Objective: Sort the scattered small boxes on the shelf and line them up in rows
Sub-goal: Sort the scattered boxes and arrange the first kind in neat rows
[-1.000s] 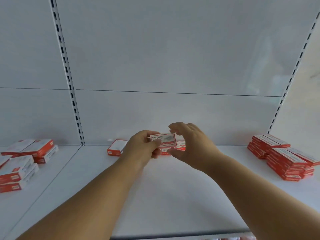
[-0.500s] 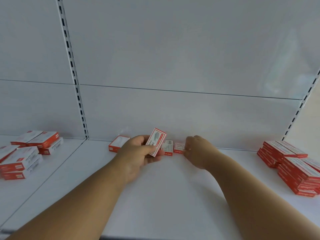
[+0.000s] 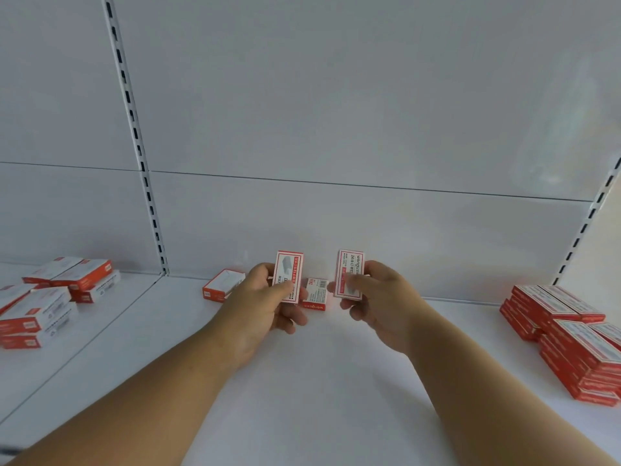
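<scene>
I had a box in each hand over the middle of the shelf [image 3: 319, 381]. My left hand [image 3: 265, 307] gripped one box [image 3: 289, 276] upright between thumb and fingers, and my right hand [image 3: 376, 297] pinched a second box [image 3: 350, 274] the same way, both lifted clear of the shelf. Between them a third box [image 3: 316, 294] lay flat near the back wall, and a fourth [image 3: 222, 284] sat askew just to the left of my left hand. At the far right a stacked block of boxes [image 3: 568, 341] looked already ordered; on the left bay the boxes [image 3: 57, 294] lay in loose piles. I judged the job partly done: the two held boxes, the two strays and the left piles were not yet lined up.
</scene>
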The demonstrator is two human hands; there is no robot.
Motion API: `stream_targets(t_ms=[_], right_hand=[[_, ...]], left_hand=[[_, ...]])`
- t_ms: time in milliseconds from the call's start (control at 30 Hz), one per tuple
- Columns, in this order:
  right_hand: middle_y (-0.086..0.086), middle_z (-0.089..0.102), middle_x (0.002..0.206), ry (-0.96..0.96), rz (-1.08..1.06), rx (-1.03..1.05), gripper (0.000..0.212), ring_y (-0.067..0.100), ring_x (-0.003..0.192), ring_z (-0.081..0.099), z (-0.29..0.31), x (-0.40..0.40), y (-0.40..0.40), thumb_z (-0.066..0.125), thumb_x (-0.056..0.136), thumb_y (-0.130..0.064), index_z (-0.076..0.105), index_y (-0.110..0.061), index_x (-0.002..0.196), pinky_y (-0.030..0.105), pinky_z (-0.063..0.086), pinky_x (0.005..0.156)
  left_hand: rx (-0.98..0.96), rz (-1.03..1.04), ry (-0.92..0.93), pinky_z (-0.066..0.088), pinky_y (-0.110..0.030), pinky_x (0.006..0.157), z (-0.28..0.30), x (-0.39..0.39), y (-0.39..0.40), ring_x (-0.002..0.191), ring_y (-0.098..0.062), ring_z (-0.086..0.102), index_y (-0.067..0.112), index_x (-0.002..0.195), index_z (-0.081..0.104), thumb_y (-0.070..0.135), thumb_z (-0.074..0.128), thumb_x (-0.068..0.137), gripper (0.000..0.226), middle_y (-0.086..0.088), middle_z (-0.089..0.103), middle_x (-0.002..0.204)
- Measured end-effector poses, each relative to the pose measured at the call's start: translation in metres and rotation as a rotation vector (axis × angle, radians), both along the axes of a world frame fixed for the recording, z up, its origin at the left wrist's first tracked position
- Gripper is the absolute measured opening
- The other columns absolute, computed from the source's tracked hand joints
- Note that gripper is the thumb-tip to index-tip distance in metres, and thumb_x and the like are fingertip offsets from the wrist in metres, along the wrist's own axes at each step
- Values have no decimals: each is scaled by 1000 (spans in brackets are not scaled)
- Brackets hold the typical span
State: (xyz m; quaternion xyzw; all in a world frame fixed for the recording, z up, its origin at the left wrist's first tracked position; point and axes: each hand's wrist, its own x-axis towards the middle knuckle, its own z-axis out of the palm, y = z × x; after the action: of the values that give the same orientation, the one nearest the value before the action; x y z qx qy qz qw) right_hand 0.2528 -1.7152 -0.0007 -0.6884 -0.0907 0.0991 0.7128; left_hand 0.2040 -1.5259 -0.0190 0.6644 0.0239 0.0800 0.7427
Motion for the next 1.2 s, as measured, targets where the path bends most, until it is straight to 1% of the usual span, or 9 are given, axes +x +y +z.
stream_targets(t_ms=[67,167,233,367,533,767,900,1067,1200], right_hand=[[18,71,90,-11,86,132,21,21,64,60,7,-9,3,44,96,4,62,1,106,29,44,54],[14,73,96,-84,89,184,23,23,73,64,18,-15,1,46,97,3,66,0,109,32,51,62],[9,76,97,-173,1,102,20,21,75,68,28,-18,-4,52,96,-1,69,-8,104,32,53,64],[-2,77,89,-321,-175,-46,13,16,81,72,43,-24,-24,65,91,-10,72,-19,96,30,51,65],[-3,77,84,-385,-363,-108,13,12,71,70,56,-43,-81,73,85,-11,73,-18,96,26,49,59],[-7,76,73,-409,-602,-375,13,11,60,69,77,-45,-228,79,80,-19,72,-20,91,27,53,53],[0,75,70,-259,-530,-479,22,26,70,72,69,-8,-296,82,77,-21,68,-17,94,39,51,60],[1,74,63,-135,-350,-600,23,13,56,67,50,43,-337,82,77,-24,64,-15,89,25,47,47],[-4,72,59,-146,-173,-710,17,5,48,62,41,60,-342,79,80,-28,68,-15,80,19,45,42]], left_hand=[[21,47,-35,48,-33,50,5,-1,-5,55,-23,60,13,114,55,7,45,99,19,-12,75,88],[12,76,-104,52,-37,59,20,-3,-15,60,-23,66,14,112,55,6,43,99,20,-7,75,79],[14,69,-135,57,-38,64,30,-3,-23,71,-24,73,20,110,58,11,46,100,19,-3,76,85],[121,-6,-166,56,-23,64,48,0,-39,82,-12,73,30,102,68,20,58,96,16,9,77,93],[55,-137,-157,54,-30,66,65,6,-83,79,-16,72,18,96,73,5,69,88,16,-1,77,89],[141,-287,-82,59,-33,66,69,14,-192,77,-23,75,8,104,67,2,73,85,21,-6,78,87],[182,-266,-28,57,-30,59,63,37,-255,67,-19,73,8,101,67,4,74,85,18,-6,77,80],[315,-155,121,53,-28,56,53,71,-312,74,-22,75,10,98,67,10,73,87,12,-6,78,79],[468,-96,242,52,-26,54,51,81,-330,61,-13,71,9,94,70,15,74,86,11,-5,77,75]])
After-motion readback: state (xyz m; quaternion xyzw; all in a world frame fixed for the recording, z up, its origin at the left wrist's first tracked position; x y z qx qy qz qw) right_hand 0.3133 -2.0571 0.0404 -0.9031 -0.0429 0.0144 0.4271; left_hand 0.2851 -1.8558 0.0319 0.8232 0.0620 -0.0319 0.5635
